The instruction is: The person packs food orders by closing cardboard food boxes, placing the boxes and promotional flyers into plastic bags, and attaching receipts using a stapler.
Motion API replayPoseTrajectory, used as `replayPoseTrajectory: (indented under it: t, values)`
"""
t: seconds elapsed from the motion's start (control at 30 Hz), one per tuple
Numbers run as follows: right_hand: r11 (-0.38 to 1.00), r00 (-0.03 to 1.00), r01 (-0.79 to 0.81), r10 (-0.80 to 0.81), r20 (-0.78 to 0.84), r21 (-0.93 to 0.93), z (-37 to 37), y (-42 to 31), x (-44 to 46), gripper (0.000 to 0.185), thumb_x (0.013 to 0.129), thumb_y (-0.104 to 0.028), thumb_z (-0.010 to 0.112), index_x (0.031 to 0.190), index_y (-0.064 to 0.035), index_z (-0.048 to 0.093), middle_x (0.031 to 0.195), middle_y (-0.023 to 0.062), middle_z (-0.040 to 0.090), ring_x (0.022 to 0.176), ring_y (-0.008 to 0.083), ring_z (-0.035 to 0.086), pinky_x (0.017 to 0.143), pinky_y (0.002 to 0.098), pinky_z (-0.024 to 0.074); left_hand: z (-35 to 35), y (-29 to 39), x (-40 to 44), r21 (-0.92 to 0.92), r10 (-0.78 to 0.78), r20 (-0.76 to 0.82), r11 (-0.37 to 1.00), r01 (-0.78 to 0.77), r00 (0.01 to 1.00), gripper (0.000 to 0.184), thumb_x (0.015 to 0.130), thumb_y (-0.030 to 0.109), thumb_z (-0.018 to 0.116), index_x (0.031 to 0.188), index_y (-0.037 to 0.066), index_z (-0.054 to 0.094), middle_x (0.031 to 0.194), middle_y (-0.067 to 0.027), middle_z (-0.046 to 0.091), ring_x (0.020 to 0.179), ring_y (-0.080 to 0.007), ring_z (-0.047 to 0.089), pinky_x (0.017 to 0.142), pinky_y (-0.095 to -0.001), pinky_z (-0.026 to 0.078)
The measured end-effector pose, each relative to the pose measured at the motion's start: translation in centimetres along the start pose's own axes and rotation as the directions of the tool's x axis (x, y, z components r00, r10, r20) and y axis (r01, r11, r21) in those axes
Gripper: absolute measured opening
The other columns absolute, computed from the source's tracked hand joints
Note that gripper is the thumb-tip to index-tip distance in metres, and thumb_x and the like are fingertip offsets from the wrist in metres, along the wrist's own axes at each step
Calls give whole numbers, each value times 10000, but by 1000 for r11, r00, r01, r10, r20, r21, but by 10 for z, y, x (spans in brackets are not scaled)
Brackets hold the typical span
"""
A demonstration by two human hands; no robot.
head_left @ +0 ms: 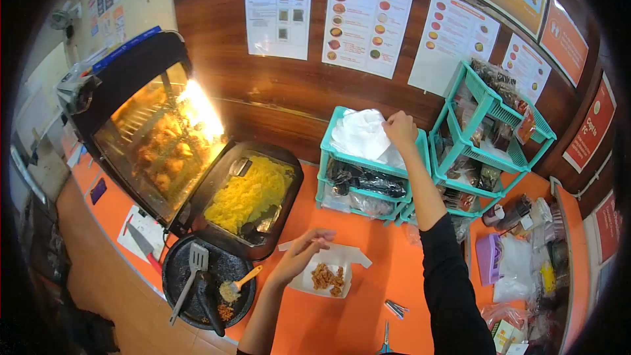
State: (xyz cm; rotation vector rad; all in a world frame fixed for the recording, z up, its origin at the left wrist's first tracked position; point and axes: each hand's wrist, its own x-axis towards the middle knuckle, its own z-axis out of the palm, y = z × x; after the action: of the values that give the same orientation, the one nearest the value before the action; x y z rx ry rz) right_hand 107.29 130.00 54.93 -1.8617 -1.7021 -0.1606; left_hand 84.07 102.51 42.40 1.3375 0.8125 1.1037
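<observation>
My right hand [399, 130] reaches to the top tier of a teal plastic rack [326, 153]. Its fingers are closed on the edge of a thin white plastic bag [360, 133] from the pile there. Over the left side of an open white paper food box [303, 282], my left hand [303, 256] hovers with its fingers apart, holding nothing. Brown crispy pieces of food [327, 279] lie inside the box. Left of it, a dark stone mortar [172, 275] carries a metal spatula [198, 258], a pestle [209, 296] and a yellow-handled spoon [248, 277].
A lit glass food warmer [167, 138] with fried pieces stands at left, beside a tray of yellow rice [253, 194]. A knife [141, 241] lies near the left edge. Scissors [386, 338] and a stapler-like metal item [396, 308] lie in front. Another teal rack [470, 138] stands right.
</observation>
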Motion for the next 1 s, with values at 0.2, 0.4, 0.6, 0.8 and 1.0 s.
replayPoseTrajectory:
  t: [0.2,0.4,0.6,0.8,1.0]
  values:
    - [943,993,96,-68,-96,318,-5,23,28,200,724,-253,693,754,-56,707,776,160,676,784,324,665,708,409,517,3,10,52,-120,30,-41,992,-35,999,316,955,219,484,1171,3,569,1086,-76,611,915,-150,594,816,-280,460]
    - [863,951,216,-78,-301,457,-37,8,27,196,746,-209,668,778,-16,676,709,132,668,683,278,663,668,372,510,-5,25,133,-232,116,-132,962,-144,984,367,954,268,489,1190,-4,558,1070,-91,620,945,-174,606,853,-293,457]
    - [722,871,476,-464,-158,502,-66,-43,-38,145,802,-155,606,789,-21,660,690,117,662,650,215,659,629,308,500,0,77,185,-198,161,-270,956,-219,949,381,939,279,521,1178,-13,572,1100,-74,611,957,-154,595,855,-282,449]
    - [972,972,231,-232,23,42,8,4,7,488,696,-565,676,802,-89,694,801,89,684,854,303,620,788,470,423,-56,53,164,-266,216,-486,886,-379,847,340,942,234,516,1122,-44,592,1002,-104,636,837,-155,629,744,-281,522]
    - [994,925,77,-41,377,-81,50,26,20,492,598,-559,747,809,-116,721,1117,149,619,1184,353,450,1017,559,222,-90,53,81,-283,131,-507,908,-308,852,361,948,225,477,1102,-86,576,987,-148,645,901,-224,650,795,-343,534]
